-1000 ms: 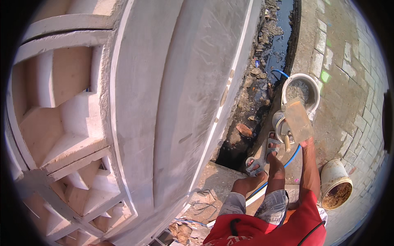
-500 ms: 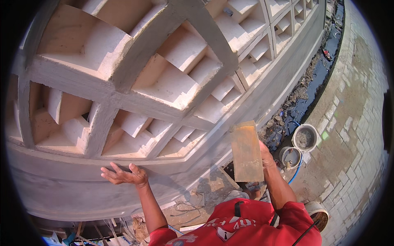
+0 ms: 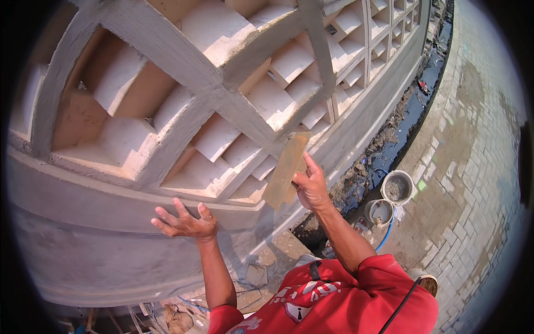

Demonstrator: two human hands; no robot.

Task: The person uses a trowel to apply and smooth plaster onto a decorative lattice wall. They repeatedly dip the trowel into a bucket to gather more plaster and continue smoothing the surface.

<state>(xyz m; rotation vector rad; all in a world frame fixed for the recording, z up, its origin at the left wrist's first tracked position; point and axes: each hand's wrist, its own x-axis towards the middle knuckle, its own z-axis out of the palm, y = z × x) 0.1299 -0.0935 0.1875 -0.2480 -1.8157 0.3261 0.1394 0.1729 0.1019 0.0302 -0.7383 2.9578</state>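
Observation:
In my right hand (image 3: pixel 312 186) is a flat, rectangular, brownish-yellow plastering float (image 3: pixel 287 170), gripped from its right side with the thumb and fingers closed. Its board stands tilted, seen at a slant, close in front of the lower grid of the grey plastered wall (image 3: pixel 133 234). I cannot tell whether the float touches the wall. My left hand (image 3: pixel 189 222) holds nothing; its fingers are spread, palm up, just below the ledge (image 3: pixel 111 189) under the openings.
Pale angled blocks (image 3: pixel 217 136) fill the wall's openings. To the right, two buckets, one with grey mortar (image 3: pixel 397 188), stand beside a muddy water-filled ditch (image 3: pixel 409 119). A blue hose (image 3: pixel 385 236) runs by them. Brick paving (image 3: pixel 473 189) lies beyond; another bucket (image 3: pixel 427 281) is near my right side.
My right hand has moved left and up toward the wall with the float, which has turned from broad face to a slanted view. My left hand has shifted slightly right, still spread.

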